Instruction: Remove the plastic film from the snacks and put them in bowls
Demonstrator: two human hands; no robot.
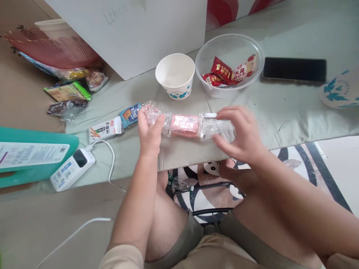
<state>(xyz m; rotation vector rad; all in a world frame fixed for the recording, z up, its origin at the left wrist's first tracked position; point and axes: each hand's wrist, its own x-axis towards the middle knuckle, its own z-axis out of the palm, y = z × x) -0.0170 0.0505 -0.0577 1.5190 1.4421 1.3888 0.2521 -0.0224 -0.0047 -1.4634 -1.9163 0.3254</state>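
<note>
Pinched in my left hand (150,129) is the crinkled left end of a clear plastic wrapper. Inside its middle part a pink block-shaped snack packet (185,126) shows through the shiny film. My right hand (238,130), slightly blurred, has its thumb and fingers spread around the wrapper's loose right end; whether it touches the film I cannot tell. Just left of my left hand lie a blue snack packet (130,114) and a white snack packet (105,130). Behind the wrapper stand a white paper cup (175,76) and a clear plastic bowl (204,87) with several red-and-cream packets (221,70).
A black phone (295,70) lies at right, near another paper cup (340,89) on its side. A white box (134,33) stands behind. Left are a power bank (73,170) with a white cable, a teal jug (70,141) and wrapped snacks (68,91).
</note>
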